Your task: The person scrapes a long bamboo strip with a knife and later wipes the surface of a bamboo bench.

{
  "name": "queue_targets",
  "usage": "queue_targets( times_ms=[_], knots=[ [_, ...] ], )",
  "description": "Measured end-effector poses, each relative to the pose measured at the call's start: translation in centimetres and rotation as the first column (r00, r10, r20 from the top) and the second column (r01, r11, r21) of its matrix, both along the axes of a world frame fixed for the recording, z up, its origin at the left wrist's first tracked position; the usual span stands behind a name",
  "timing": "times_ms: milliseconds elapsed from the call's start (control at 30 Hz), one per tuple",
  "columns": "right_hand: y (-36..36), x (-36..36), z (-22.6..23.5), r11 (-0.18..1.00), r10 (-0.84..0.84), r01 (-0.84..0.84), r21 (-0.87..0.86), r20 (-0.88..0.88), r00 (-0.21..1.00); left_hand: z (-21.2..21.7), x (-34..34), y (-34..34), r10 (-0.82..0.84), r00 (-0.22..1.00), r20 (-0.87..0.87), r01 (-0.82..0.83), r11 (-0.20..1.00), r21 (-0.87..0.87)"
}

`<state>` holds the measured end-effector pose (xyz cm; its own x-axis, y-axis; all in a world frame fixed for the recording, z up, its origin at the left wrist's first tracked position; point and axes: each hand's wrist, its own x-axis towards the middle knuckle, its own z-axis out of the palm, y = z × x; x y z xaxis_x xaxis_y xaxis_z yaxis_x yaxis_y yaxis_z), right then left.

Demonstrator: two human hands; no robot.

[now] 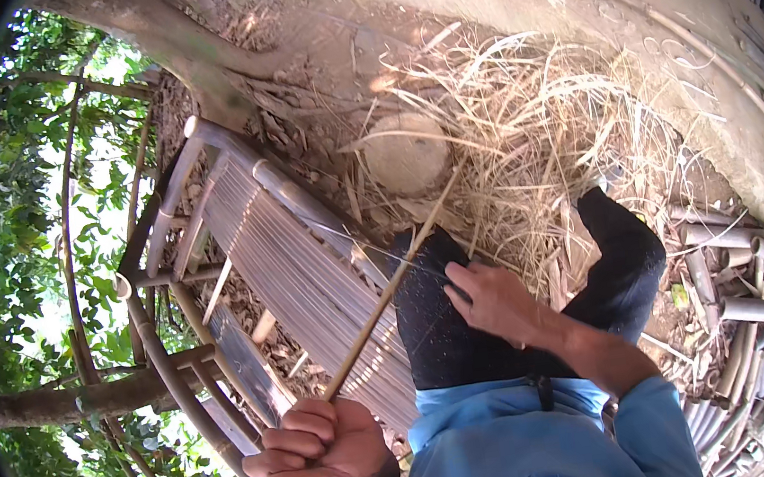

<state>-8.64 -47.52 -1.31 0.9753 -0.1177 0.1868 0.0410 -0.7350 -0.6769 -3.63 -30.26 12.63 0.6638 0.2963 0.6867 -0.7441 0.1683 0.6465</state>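
Bamboo strip (397, 281) slants forward and rightward from the left hand (319, 445), which grips its near end, over the edge of the left leg (437, 337); its long axis points toward the pale shavings (556, 103). Just right of its middle, the right hand (497, 303) hangs, fingers curled, its hold unclear.

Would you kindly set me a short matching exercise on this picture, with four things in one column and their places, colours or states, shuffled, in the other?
1. left hand
2. bench
3. fibrous strips
4. trousers

A. black
B. slatted, left of centre
C. closed around a thin stick
D. straw-coloured, loosely heaped

Pairs: 1-C, 2-B, 3-D, 4-A
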Motion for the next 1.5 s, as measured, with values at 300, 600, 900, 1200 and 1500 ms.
queue_targets(
  times_ms=[300, 600, 900, 1200, 1500],
  knots=[
    [-2.0, 1.7, -5.8, 0.987, -0.152, 0.156, 0.025, -0.109, 0.982, 0.1, 0.2, 0.9, -0.109, 0.991, 0.082, 0.109, 0.994, 0.012],
    [-6.5, 4.5, -19.7, 0.988, -0.127, 0.136, 0.071, -0.12, 0.985, 0.8, 0.7, -2.0, 0.285, 0.958, -0.032, -0.287, 0.953, -0.096],
    [-13.2, 6.5, -27.1, 0.955, -0.29, 0.282, -0.096, -0.516, 0.806, 1.8, 1.7, 0.0, -0.168, 0.985, 0.042, 0.17, 0.983, -0.064],
    [-6.0, 1.3, -7.5, 0.952, -0.151, 0.225, 0.208, -0.323, 0.934, 1.4, 1.2, -0.4, -0.52, 0.839, 0.159, 0.538, 0.837, -0.101],
    [3.2, -4.9, 6.2, 0.987, 0.104, -0.123, 0.105, 0.174, 0.979, -0.6, -1.2, 0.8, -0.43, 0.884, 0.186, 0.439, 0.898, -0.012]
  ],
)
